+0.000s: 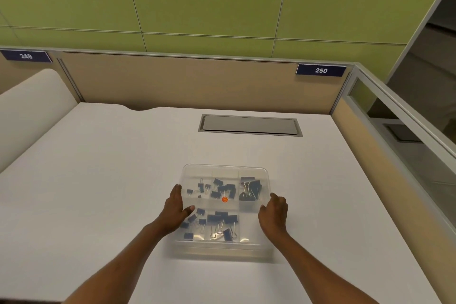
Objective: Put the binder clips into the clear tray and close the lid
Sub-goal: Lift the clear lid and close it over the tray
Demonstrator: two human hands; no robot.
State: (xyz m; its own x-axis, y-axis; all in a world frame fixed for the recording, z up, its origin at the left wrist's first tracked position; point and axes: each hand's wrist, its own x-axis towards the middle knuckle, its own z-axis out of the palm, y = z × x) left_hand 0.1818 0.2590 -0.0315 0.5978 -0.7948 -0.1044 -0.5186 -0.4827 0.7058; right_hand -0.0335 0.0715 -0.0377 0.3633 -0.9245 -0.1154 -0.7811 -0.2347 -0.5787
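Now left hand and right hand, both loosely spread, at opposite sides of clear tray.

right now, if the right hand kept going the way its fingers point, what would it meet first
Most likely the right wall of the clear tray: the right hand sits just beside it, fingers angled forward and inward. Contact is unclear.

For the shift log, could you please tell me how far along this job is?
Done: the binder clips sit in compartments of the clear tray; none shows on the desk. In hand: the lid looks laid on, left hand and right hand at its sides. Left: pressing it shut, if needed.
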